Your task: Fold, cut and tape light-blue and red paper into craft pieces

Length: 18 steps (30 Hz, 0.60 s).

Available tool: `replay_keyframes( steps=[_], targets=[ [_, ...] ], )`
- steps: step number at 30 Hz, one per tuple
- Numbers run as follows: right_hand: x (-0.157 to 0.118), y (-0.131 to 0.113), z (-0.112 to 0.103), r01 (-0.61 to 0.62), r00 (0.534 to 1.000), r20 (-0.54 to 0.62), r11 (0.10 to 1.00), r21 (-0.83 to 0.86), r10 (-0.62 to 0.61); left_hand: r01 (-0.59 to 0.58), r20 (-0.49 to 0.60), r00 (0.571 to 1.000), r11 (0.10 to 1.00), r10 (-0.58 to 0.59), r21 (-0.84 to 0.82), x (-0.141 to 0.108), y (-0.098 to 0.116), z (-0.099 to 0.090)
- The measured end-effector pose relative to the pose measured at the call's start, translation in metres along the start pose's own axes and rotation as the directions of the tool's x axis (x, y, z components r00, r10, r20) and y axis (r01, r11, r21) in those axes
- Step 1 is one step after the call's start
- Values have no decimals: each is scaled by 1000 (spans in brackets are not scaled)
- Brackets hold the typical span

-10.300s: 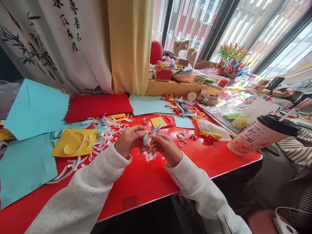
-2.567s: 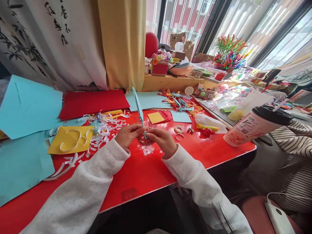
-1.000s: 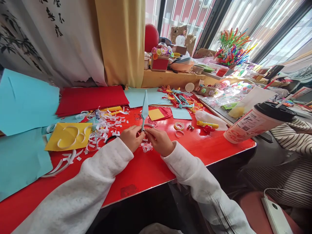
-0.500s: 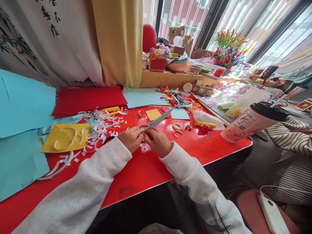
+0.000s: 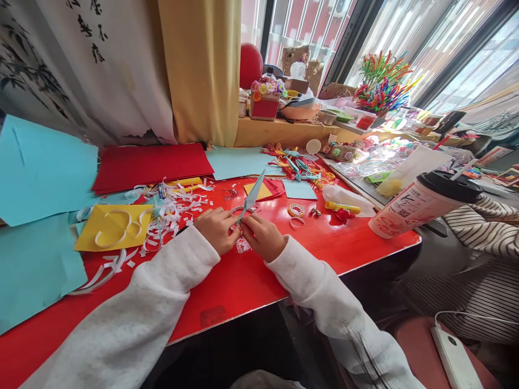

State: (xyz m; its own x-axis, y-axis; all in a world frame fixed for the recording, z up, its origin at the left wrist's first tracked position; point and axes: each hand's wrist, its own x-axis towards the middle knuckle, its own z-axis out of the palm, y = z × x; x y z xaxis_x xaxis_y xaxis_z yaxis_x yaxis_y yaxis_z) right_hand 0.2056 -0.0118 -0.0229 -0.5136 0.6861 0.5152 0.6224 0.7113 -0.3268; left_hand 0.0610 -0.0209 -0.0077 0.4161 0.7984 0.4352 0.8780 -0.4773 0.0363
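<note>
A narrow, pointed piece of light blue paper [image 5: 254, 193] stands up between my hands, its tip pointing up and away from me. My left hand [image 5: 218, 229] pinches its lower end from the left. From the right, my right hand [image 5: 263, 235] holds the same end between thumb and fingers. Part of a pale ring shows just behind my left fingers. A small clear wrapper with red marks [image 5: 243, 246] lies on the red table [image 5: 243, 292] under my hands.
White paper scraps [image 5: 172, 213] and a yellow sheet [image 5: 91, 229] with white strips lie left. Blue sheets [image 5: 40, 270] and red sheets [image 5: 154, 166] lie farther out. Right are a tape roll [image 5: 295, 210], a glue stick [image 5: 343, 207], a cup [image 5: 413, 202] and a person's striped sleeve [image 5: 478, 221].
The blue paper has swung from leaning right to standing more upright. Both hands keep hold of it, with my left fingers slightly shifted. The view has moved slightly.
</note>
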Motion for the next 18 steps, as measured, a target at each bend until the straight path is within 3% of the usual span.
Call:
replay_keyframes(
  steps=[9, 14, 18],
  targets=[
    [-2, 2, -2, 131, 987, 116, 966, -224, -107, -14, 61, 998, 1000, 15, -21, 2, -3, -1],
    [-3, 1, -2, 90, 995, 57, 965, -248, -78, -52, -32, 998, 998, 54, 38, 1, -1, 2],
    [-4, -4, -4, -14, 999, -36, 995, -94, 11, -21, -90, 996, 999, 23, 30, 1, 2, 1]
  ],
)
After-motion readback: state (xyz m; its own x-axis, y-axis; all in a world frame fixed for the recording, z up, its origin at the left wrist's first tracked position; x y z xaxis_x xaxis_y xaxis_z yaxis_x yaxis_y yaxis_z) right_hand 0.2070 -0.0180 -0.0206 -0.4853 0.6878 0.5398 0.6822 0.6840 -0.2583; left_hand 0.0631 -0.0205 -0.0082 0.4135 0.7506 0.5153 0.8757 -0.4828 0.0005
